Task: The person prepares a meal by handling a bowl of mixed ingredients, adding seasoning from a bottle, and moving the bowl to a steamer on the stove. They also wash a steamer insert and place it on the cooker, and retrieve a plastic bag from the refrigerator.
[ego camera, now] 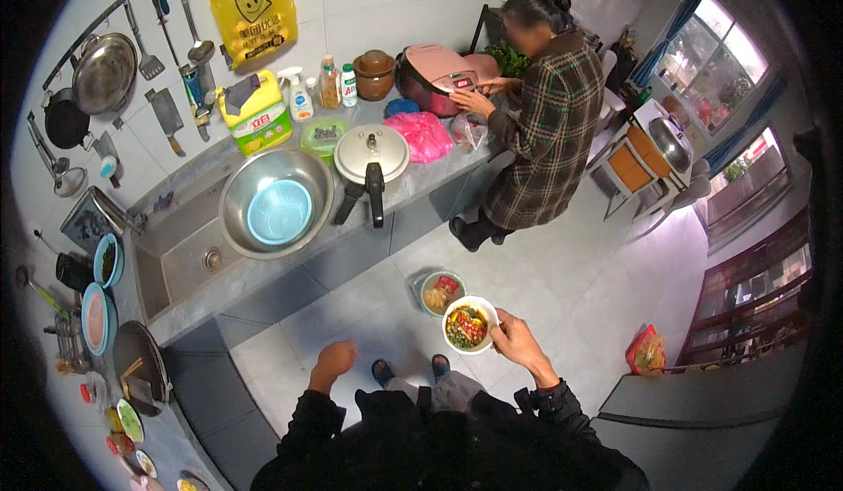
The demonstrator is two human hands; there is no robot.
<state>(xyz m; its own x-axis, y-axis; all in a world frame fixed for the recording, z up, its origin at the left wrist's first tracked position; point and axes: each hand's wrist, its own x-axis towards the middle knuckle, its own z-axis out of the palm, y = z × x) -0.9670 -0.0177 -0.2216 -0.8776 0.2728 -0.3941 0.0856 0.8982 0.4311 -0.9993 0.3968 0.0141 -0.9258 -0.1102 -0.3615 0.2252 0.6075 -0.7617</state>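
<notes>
My right hand grips the rim of a white bowl. Chopped red and green seasonings in dark liquid show inside it. My left hand hangs over the floor with its fingers curled in, and nothing shows in it. Below and behind the bowl, a bin with a liner holds scraps. Ahead, on the grey counter, stand a pressure cooker and a large steel basin with a light blue colander inside.
A person in a plaid coat touches a pink rice cooker at the counter's right. To the left are a sink and a wok. A dining table stands far right; a dark refrigerator is at lower right.
</notes>
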